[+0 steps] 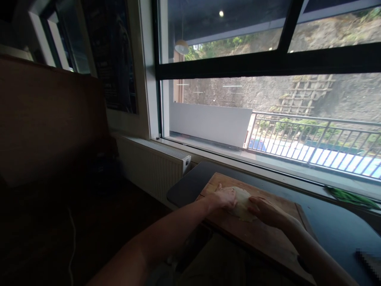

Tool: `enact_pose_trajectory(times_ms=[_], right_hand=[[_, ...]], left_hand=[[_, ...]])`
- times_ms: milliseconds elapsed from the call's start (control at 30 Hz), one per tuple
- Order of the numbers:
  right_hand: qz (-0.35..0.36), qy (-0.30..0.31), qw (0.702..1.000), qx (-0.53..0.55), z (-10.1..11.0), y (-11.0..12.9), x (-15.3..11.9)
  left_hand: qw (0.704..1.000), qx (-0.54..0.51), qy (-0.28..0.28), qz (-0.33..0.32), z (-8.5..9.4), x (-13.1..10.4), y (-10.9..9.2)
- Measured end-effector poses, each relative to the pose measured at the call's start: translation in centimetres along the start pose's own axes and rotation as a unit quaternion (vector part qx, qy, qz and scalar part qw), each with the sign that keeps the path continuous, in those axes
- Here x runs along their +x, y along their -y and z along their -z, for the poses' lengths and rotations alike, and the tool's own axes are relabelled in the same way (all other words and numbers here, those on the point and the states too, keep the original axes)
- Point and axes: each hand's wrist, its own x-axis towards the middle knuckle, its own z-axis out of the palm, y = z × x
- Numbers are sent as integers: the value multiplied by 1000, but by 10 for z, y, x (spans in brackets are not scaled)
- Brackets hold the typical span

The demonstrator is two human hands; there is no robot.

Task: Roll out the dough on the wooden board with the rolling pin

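Observation:
A flattened, pale round of dough (242, 204) lies on a wooden board (268, 234), which rests on a dark table. On the dough's left edge is my left hand (225, 197), its fingers curled over the rim and pressed together. My right hand (264, 209) touches the right side of the dough with its fingers stretched out and lying nearly flat. Pale dough shows between the two hands and extends a little toward me below them.
The dark table (333, 216) stands beneath a wide window. Green cloth (351, 197) lies by the sill at the right, and a dark object (369, 262) sits near the lower right edge. A white radiator (154, 163) is left of the table.

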Motion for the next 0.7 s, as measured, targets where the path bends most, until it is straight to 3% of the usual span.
enact_pose_trajectory(times_ms=[200, 500, 700], right_hand=[[-13, 8, 1000, -23, 0, 14, -22], [-59, 9, 996, -68, -6, 17, 18], [-32, 4, 997, -63, -4, 14, 7]], left_hand=[[1000, -15, 15, 12, 3, 14, 0], [1000, 15, -1, -17, -5, -12, 1], [1000, -6, 15, 11, -5, 7, 3]])
